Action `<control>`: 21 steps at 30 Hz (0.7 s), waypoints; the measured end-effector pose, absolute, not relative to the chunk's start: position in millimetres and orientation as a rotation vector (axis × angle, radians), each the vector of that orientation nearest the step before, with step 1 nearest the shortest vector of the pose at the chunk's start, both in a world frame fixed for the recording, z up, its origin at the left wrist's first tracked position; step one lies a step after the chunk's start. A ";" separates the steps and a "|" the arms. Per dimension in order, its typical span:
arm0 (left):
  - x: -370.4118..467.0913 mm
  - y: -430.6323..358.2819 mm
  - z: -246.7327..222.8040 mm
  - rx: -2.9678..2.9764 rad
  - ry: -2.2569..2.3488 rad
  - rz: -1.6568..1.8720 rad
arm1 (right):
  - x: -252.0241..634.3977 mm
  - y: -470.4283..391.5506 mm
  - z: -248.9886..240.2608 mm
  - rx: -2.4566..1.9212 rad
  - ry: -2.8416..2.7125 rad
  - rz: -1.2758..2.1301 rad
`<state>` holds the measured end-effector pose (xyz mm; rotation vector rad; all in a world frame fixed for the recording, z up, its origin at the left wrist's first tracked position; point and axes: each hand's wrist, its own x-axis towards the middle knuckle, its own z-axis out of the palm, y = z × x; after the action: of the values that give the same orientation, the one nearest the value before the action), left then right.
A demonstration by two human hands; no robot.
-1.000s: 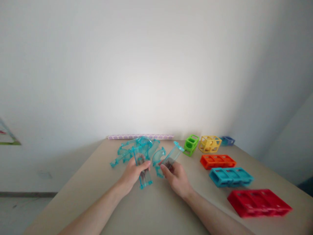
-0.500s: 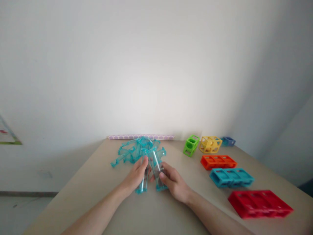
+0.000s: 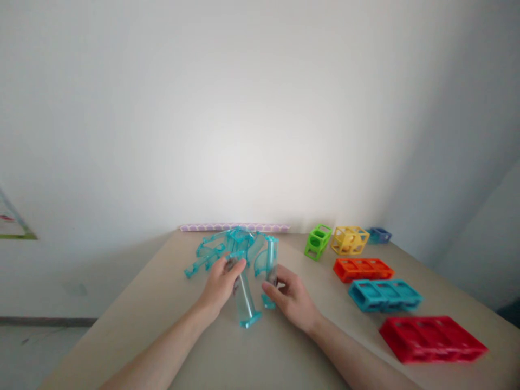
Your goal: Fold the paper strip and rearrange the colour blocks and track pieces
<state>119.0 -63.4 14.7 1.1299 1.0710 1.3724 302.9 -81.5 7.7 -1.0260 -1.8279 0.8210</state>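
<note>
My left hand (image 3: pixel 221 280) grips a clear piece with teal ends (image 3: pixel 245 300) near its upper end; its lower end points down and right. To the right, my right hand (image 3: pixel 290 295) is closed on another clear teal piece (image 3: pixel 272 260), held nearly upright. The two pieces are apart. Just beyond my hands lies a pile of translucent teal pieces (image 3: pixel 211 252), partly hidden behind my left hand and its piece.
Green (image 3: pixel 318 242) and yellow (image 3: pixel 350 240) frames and a blue block (image 3: pixel 379 234) stand at the back right. Orange (image 3: pixel 363 269), turquoise (image 3: pixel 385 295) and red (image 3: pixel 433 338) blocks lie nearer. A patterned purple strip (image 3: pixel 195 228) lies along the wall.
My hands and the two pieces have moved apart. The left piece now tilts the other way, and the right piece has turned more upright.
</note>
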 end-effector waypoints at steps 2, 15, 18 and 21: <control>118.3 -63.0 16.5 1.133 1.087 1.397 | 302.1 -82.2 9.4 -1.040 -1.893 0.757; 115.9 -62.4 12.5 1.349 1.024 1.340 | 301.5 -89.5 17.4 -0.970 -2.046 0.628; 115.7 -62.4 12.6 1.370 1.076 1.340 | 301.2 -89.3 17.7 -0.998 -2.049 0.609; 115.9 -62.6 13.5 1.381 1.090 1.347 | 301.2 -88.2 17.4 -1.024 -2.053 0.600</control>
<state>115.9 -62.6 13.5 1.3806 1.0898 1.3468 301.2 -88.2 17.4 -1.0241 -2.0527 0.6002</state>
